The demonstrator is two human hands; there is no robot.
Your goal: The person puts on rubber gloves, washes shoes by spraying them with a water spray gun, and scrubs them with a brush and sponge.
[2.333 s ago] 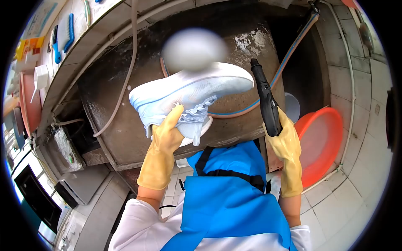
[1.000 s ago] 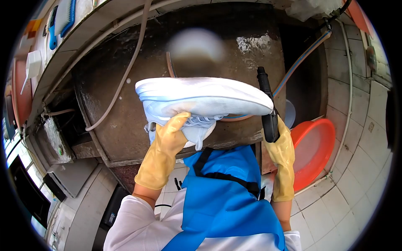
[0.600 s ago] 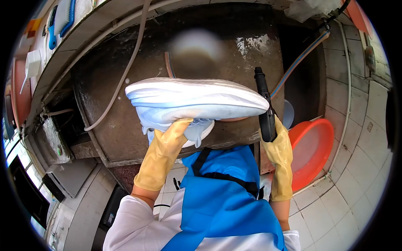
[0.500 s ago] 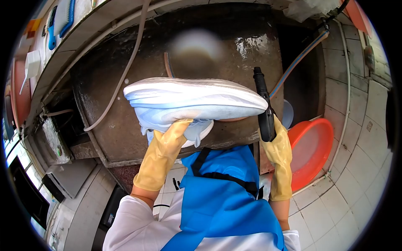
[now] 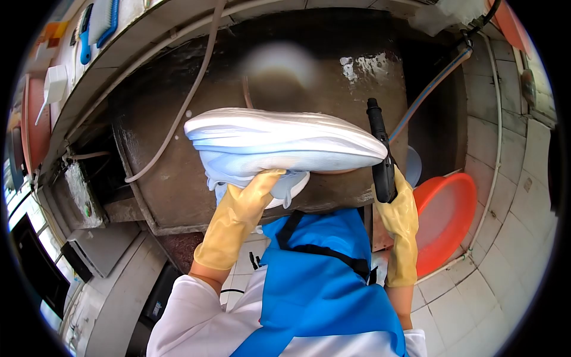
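Observation:
In the middle of the head view, a light blue sneaker (image 5: 279, 140) with a thick white sole is tipped on its side, sole edge upward and away from me. My left hand (image 5: 256, 193), in a yellow rubber glove, grips it from below. More blue fabric and a white edge show under it; I cannot tell whether that is a second shoe. My right hand (image 5: 399, 199), gloved alike, is wrapped round a black spray gun (image 5: 383, 172), whose nozzle points away from me. The gun stands by the narrow right end of the sneaker.
Beneath the shoe lies a wet dark basin (image 5: 160, 205) with a raised rim. A pale hose (image 5: 193, 89) runs across its left side. An orange tub (image 5: 467, 232) and a bluish bucket (image 5: 413, 163) stand at right. Brushes (image 5: 107, 24) lie on the upper-left ledge.
The whole view has shifted slightly, so the surroundings, shoe and hands all appear a little farther right. Both hands keep the same holds.

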